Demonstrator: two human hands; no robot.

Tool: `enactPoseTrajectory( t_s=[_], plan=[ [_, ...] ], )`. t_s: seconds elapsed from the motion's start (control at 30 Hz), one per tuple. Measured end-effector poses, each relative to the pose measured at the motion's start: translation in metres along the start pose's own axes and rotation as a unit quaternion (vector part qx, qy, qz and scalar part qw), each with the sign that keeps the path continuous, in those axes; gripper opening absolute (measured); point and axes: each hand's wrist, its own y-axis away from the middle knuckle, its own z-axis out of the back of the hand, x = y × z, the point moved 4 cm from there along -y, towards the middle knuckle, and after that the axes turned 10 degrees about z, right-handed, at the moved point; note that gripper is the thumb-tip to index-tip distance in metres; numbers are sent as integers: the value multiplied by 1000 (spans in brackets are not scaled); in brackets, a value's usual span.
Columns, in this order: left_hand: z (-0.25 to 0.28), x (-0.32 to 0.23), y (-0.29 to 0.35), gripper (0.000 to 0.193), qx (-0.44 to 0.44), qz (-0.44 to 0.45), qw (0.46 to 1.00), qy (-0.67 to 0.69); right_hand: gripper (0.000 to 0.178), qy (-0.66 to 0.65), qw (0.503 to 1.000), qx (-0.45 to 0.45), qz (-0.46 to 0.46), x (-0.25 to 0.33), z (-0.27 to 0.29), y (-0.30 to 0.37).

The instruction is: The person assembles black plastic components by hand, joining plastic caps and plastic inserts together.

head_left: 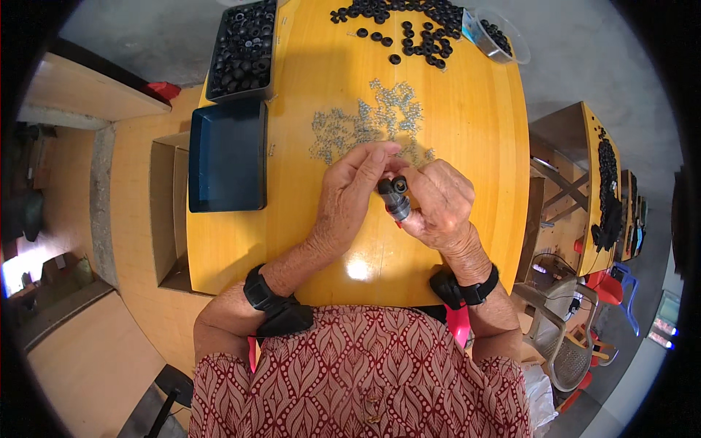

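Over the yellow table (307, 241), my right hand (438, 204) is closed around a small black-and-grey piece (395, 204). Its far end has a dark ring with a hole, and a bit of red shows at its near end. My left hand (355, 186) meets it from the other side, thumb and fingers drawn together at the tip. Whatever the left fingertips pinch is hidden. Just beyond both hands lies a loose spread of small silver metal pieces (365, 124), probably screws. Farther off, several round black caps with holes (427, 47) are scattered along the far edge.
A dark bin (212, 93) full of black caps stands at the far left, with an empty dark blue tray (228, 157) nearer me. A clear plastic tub (517, 45) with more caps sits at the far right corner. Other tables (590, 146) and chairs (569, 358) stand to the right.
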Motion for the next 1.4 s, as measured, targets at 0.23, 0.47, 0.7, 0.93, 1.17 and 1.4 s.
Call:
enactPoseTrajectory(
  t_s=[0.23, 0.47, 0.7, 0.93, 1.17, 1.4],
  plan=[
    [-5, -20, 14, 23, 27, -4, 999, -41, 25, 55, 998, -13, 1, 3, 18, 2],
    [16, -37, 50, 24, -4, 15, 985, -174, 30, -28, 999, 26, 21, 32, 2, 1],
    [89, -106, 97, 18, -230, -187, 945, -142, 34, 24, 998, 63, -8, 17, 26, 21],
    [231, -102, 137, 27, -471, -165, 822, -274, 41, 114, 987, 56, -103, -27, 61, 35],
    [155, -99, 118, 22, -393, -168, 877, -219, 38, 92, 972, 66, -205, -58, 69, 56],
    [56, -66, 77, 17, -111, -65, 949, -289, 30, 54, 976, 108, -179, -76, 50, 35]
  ],
)
